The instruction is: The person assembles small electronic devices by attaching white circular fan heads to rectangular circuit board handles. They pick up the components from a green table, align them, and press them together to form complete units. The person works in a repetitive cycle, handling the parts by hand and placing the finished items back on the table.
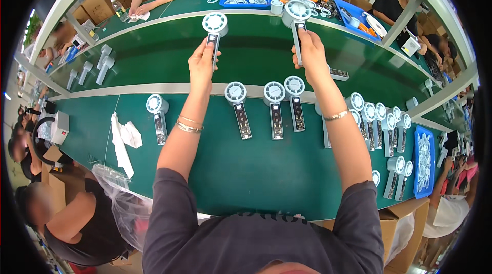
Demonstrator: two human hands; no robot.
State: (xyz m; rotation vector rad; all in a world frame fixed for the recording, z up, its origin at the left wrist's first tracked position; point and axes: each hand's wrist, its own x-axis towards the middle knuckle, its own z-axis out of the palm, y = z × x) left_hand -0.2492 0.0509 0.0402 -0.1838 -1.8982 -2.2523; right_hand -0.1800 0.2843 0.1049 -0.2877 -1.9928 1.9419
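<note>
Both arms reach forward over the green bench. My left hand [203,65] is closed round the handle of a pale blue handheld fan [214,22], its round head tipped up. Farther right, my right hand [310,51] grips the handle of a second handheld fan [296,12]. Both handles show an uncovered inner face with dark parts. On the bench below lie similar fans: a lone fan [155,104] at the left and three in the middle, among them a fan [274,93]. More fans [370,112] stand in a cluster beyond my right forearm, which partly hides some.
A raised green shelf [154,43] with a metal edge runs along the back, holding several fans [105,64] at its left. A white cloth [122,141] lies at the left. A blue tray [423,164] of round parts sits at the far right. Co-workers surround the bench.
</note>
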